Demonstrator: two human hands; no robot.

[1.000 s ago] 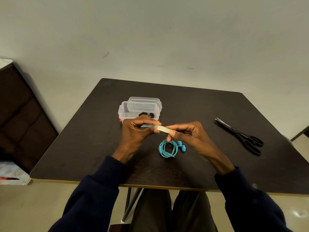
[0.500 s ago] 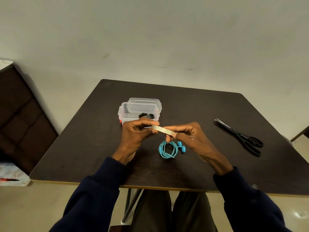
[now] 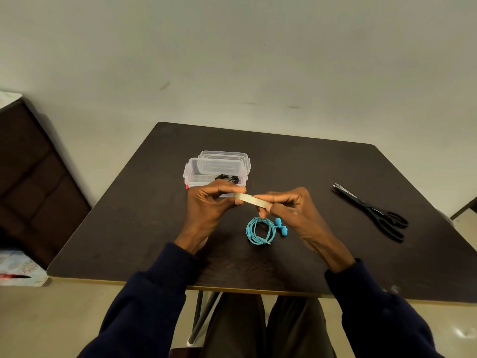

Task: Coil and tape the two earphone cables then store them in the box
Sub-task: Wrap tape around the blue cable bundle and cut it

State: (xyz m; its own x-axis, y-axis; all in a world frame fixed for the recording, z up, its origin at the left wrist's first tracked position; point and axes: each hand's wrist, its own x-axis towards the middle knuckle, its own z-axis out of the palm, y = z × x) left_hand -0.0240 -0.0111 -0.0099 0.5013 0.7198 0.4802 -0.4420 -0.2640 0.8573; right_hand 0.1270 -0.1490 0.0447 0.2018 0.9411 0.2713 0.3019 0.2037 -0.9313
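Dark wooden table [image 3: 154, 215]: left hand [image 3: 206, 202] and right hand [image 3: 291, 205] pinch pale tape strip [image 3: 251, 199] taut above coiled blue earphone cable [image 3: 260, 230], ready to bind it.

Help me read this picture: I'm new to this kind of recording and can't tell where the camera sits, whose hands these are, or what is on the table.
There is no machine here. The camera is worn on a person's head and looks down at their own hands over a dark table. The left hand and right hand stretch a short strip of pale tape between their fingertips. Below it lies a coiled blue earphone cable, untaped. Behind the hands stands a clear plastic box with its lid behind it; something black, probably the other earphones, lies inside. Black scissors rest on the right.
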